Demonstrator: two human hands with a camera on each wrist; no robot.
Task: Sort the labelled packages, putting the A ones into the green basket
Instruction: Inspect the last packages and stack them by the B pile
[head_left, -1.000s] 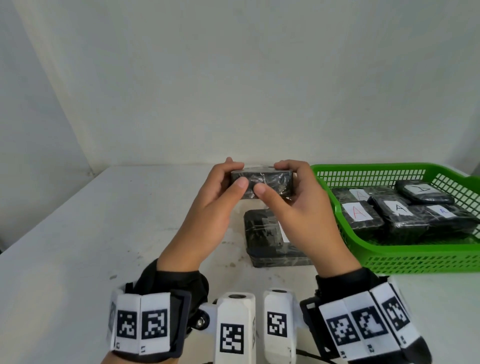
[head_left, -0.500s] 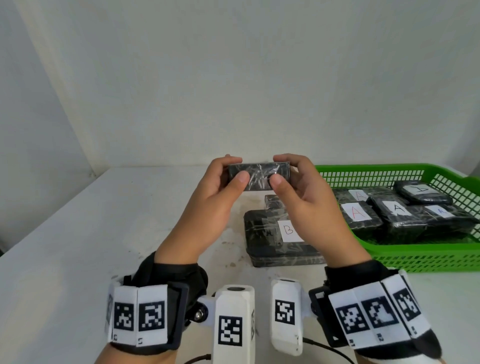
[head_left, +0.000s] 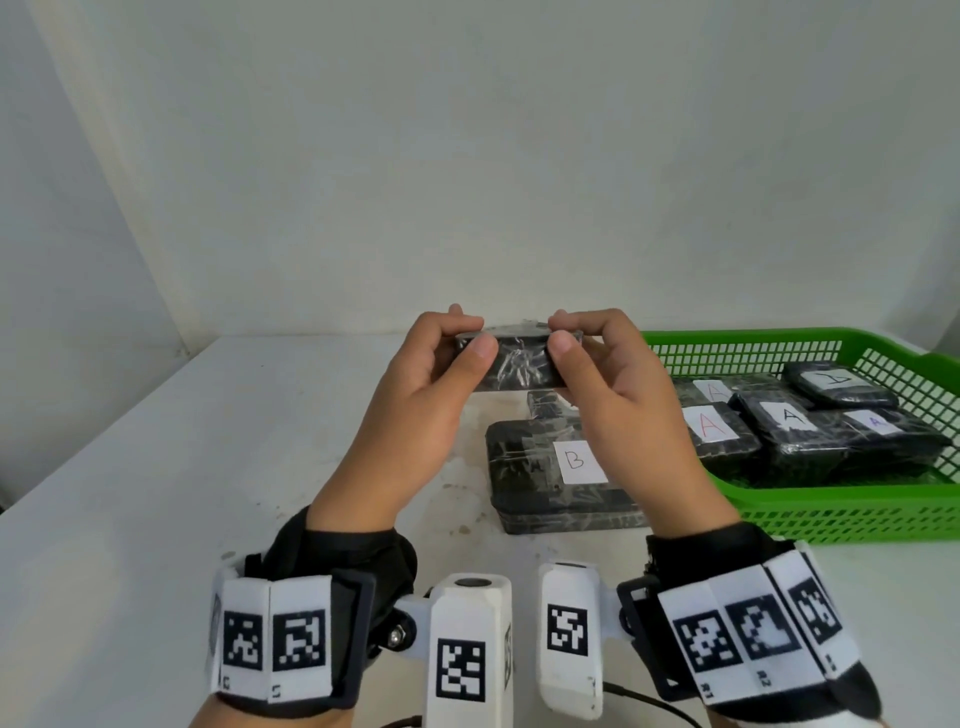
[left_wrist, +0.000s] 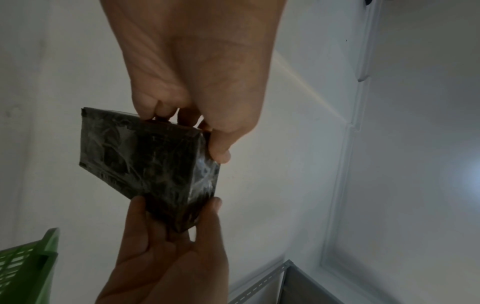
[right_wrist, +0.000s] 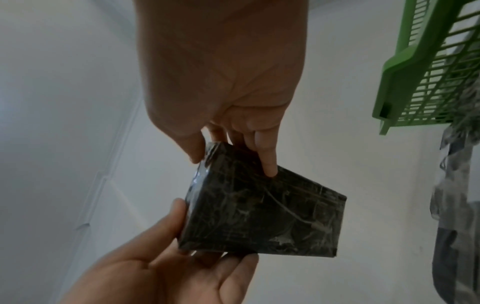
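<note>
White desk, bare wall. Small black package (head_left: 511, 364) held up over desk, pinched by left hand (head_left: 415, 395) & right hand (head_left: 618, 395); raised & tipped vs 1 s ago, label not visible, so A/B undecided; green basket (head_left: 831, 519) just right, B package (head_left: 545, 467) below

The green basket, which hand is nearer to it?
Right. The right hand holds the black package just beside the green basket; the left hand grips the package's far end.

Black wrist cuffs (head_left: 358, 566) carry white camera mounts (head_left: 470, 649) with square-patterned tags.
</note>
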